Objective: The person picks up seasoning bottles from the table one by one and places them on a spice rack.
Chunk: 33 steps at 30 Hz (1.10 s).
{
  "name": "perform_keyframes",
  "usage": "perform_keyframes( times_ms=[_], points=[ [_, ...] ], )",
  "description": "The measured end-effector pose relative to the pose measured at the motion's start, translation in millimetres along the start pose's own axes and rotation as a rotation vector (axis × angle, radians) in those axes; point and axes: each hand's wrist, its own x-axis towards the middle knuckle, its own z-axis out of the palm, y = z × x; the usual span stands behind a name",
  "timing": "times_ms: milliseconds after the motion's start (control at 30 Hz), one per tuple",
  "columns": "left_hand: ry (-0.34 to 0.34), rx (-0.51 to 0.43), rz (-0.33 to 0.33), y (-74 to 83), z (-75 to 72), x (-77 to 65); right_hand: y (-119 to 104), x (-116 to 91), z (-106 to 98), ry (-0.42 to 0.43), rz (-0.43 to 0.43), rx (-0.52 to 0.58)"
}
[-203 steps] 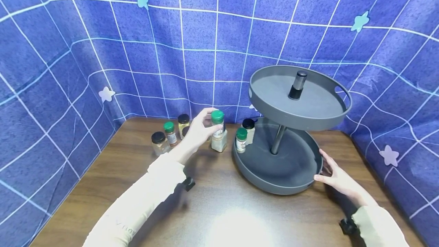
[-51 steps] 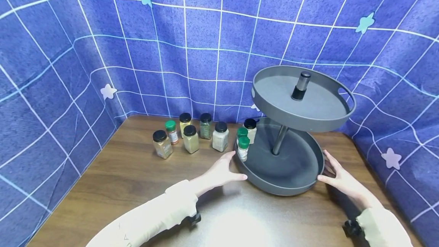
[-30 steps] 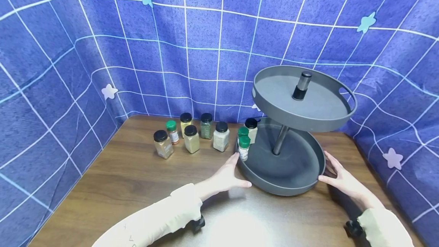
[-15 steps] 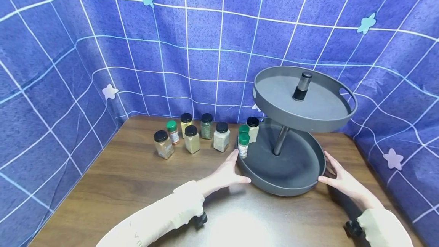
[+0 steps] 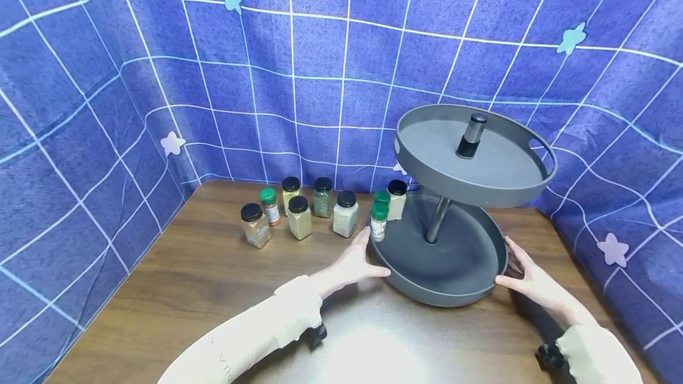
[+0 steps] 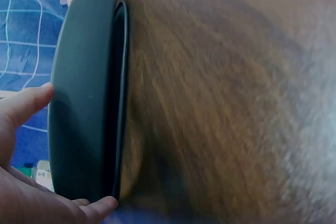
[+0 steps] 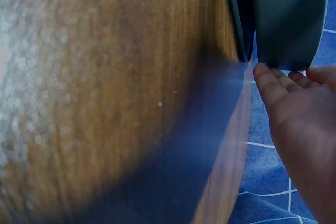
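Note:
A grey two-tier turntable has a wide lower tray (image 5: 459, 268) and a raised upper tray (image 5: 480, 172) on a metal post. At the lower tray's left stand a front green-lidded spice bottle (image 5: 378, 229), another green-lidded bottle (image 5: 381, 195) partly behind it, and a black-lidded spice jar (image 5: 395, 206). My left hand (image 5: 349, 265), thumb and fingers spread, touches the lower tray's outer left side beside the bottles. On the opposite side, my right hand (image 5: 536, 286) rests its fingertips against the tray wall. In the right wrist view, the fingers (image 7: 270, 85) reach a grey tray edge.
Several spice jars stand left of the turntable on the wooden table (image 5: 176, 289), including a white-filled jar (image 5: 345, 219), a dark green one (image 5: 322, 201) and a green-lidded bottle (image 5: 271, 212). A blue gridded curtain (image 5: 299, 93) encloses the back and sides.
Earlier, my left hand held a green-lidded bottle; it now stands on the lower tray. Lately the tray's bottles and jar have shifted backward as it turns, with my left hand sliding slightly backward.

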Motion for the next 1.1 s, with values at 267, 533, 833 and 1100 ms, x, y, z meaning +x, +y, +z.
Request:
perform_keyframes(
  times_ms=[267,533,833,1100],
  points=[
    [0.02,0.013,0.024,-6.5,-1.2,11.0,-2,1,-1,0.007,0.008,-0.021],
    [-0.029,0.02,0.008,-7.8,-8.2,16.8,-3,2,-1,0.005,0.014,-0.003],
    [-0.067,0.03,0.028,-13.2,-16.7,25.0,0,4,-1,0.003,0.0,0.004],
    [-0.106,0.054,0.031,-14.5,-23.7,31.1,-2,3,-3,-0.012,0.038,-0.027]
  ],
)
